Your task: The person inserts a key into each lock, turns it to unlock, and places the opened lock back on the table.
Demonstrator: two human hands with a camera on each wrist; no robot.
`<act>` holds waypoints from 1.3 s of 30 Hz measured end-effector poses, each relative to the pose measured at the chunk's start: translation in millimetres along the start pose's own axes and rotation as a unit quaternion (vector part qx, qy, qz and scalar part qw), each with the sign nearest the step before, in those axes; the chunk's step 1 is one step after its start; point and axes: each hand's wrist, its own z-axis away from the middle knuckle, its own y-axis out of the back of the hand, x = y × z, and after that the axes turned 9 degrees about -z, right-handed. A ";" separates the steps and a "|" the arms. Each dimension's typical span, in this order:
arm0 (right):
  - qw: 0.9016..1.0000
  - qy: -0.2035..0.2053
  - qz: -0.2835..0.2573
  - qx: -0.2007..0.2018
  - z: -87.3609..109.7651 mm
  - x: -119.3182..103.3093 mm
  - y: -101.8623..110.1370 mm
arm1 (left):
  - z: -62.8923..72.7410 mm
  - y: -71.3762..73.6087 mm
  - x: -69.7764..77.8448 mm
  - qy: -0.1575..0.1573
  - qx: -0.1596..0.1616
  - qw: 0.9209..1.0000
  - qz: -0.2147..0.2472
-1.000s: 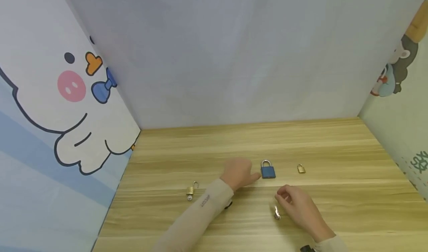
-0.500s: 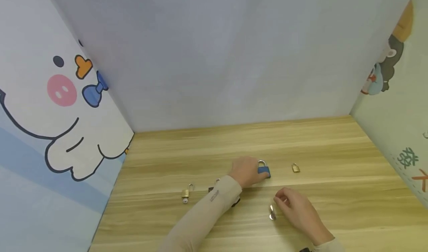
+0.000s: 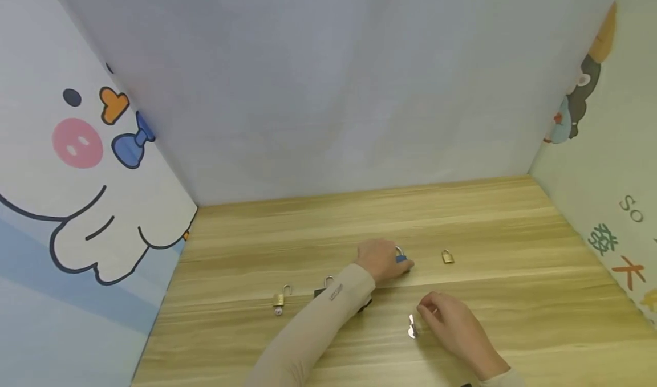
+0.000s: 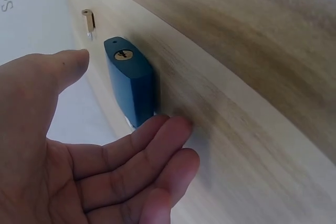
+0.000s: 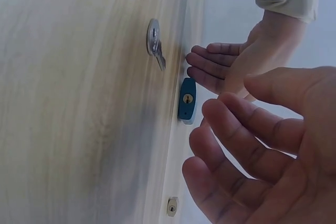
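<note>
- At the blue padlock, the left hand is released (its thumb stands apart from the metal).
- Near the silver keys, the right hand is also released.

Wood-grain tbl: L, brass padlock, unlatched; R of it, dark padlock, part hidden; farther back, blue padlock, w/ sm. gold padlock to R; nr side, silver key(s).

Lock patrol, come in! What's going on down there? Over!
Left grip, thumb spread, beside blue boxy padlock; touch unclear. Right grip holds nothing, near silver metal keys. Padlock lies on yellowish wood-grain table. Nothing seen between padlock and left grip.
</note>
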 end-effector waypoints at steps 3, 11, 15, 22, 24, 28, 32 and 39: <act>1.000 -0.007 -0.001 -0.007 0.7 0.3 -1.2 | -2.7 -1.1 -0.4 0.010 -0.010 1.000 -0.008; 1.000 -0.019 -0.005 -0.018 3.3 0.5 -3.7 | -7.2 -10.8 0.1 0.026 -0.018 0.999 -0.027; 1.000 -0.017 -0.009 -0.019 4.6 1.3 -5.7 | -7.7 -15.1 1.2 0.030 -0.028 0.999 -0.035; 1.000 -0.020 -0.009 -0.014 6.8 1.6 -6.4 | -9.2 -18.3 1.6 0.049 -0.023 0.999 -0.005; 1.000 -0.022 -0.009 -0.015 7.2 1.6 -6.1 | -9.0 -19.0 1.4 0.056 -0.016 0.998 0.006; 1.000 -0.024 -0.008 -0.018 7.3 1.9 -5.1 | -9.0 -19.1 1.0 0.059 -0.004 0.998 0.004; 0.999 -0.026 -0.002 -0.021 7.2 2.6 -3.3 | -9.9 -13.8 0.3 0.058 0.000 0.998 -0.013; 0.998 -0.032 0.031 -0.036 6.5 3.8 -1.6 | -8.4 6.1 -3.9 0.063 -0.023 0.998 -0.001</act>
